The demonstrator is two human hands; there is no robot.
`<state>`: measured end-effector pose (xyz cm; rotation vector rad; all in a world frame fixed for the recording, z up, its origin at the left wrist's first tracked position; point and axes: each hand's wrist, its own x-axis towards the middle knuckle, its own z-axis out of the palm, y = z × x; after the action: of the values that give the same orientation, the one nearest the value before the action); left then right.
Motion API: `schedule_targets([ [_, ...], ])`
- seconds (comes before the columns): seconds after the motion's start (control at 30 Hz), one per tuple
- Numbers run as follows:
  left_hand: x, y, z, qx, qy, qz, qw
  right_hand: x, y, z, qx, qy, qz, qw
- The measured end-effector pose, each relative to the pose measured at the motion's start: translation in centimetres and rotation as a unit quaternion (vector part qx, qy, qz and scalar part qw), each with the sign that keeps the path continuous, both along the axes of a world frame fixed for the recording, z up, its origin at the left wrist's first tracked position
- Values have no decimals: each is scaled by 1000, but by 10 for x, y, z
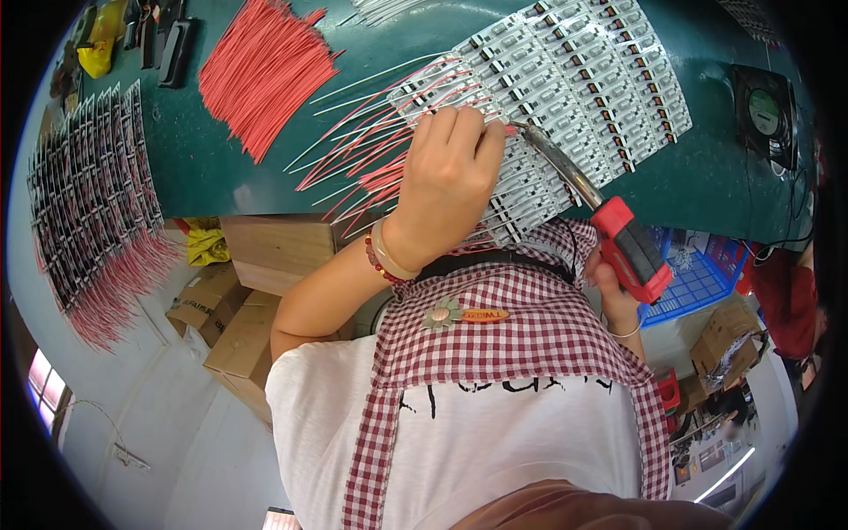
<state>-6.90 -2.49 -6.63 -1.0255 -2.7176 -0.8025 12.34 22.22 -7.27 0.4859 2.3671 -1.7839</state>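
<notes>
My right hand [608, 281] is wrapped round the red and black handle of a soldering iron [631, 250]. The iron's metal tip points up and left and meets a panel of small circuit boards [565, 88]. Close to that tip, my left hand [450, 177] pinches a red wire [511, 130], its end just showing past the fingers. Red and white wires [353, 146] stick out leftward from the near-left boards. Some red wires [386, 179] bunch beside my left hand, partly hidden behind it.
A large pile of red wires [265, 71] lies on the green table [181, 132], with white wires [389, 9] behind. Wired boards [97, 194] hang over the left edge. Black tools [177, 53] lie far left; a black fan [764, 115] stands right. A blue basket [698, 283] is below.
</notes>
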Motion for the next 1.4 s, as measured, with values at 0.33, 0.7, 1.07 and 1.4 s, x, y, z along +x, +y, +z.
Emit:
schedule_targets([
  [0.33,1,2,1,-9,5,10,1000,-8,-4,22,-115,-7,-3,993],
  [0.7,4,-1,6,15,20,-9,1000,5,-10,13,-49,4,-37,998],
  [1.07,9,5,7,7,-29,13,999,14,0,3,26,0,1,1000],
  [1.4,7,1,6,-4,-15,-4,1000,9,-5,18,-105,-25,-50,993],
])
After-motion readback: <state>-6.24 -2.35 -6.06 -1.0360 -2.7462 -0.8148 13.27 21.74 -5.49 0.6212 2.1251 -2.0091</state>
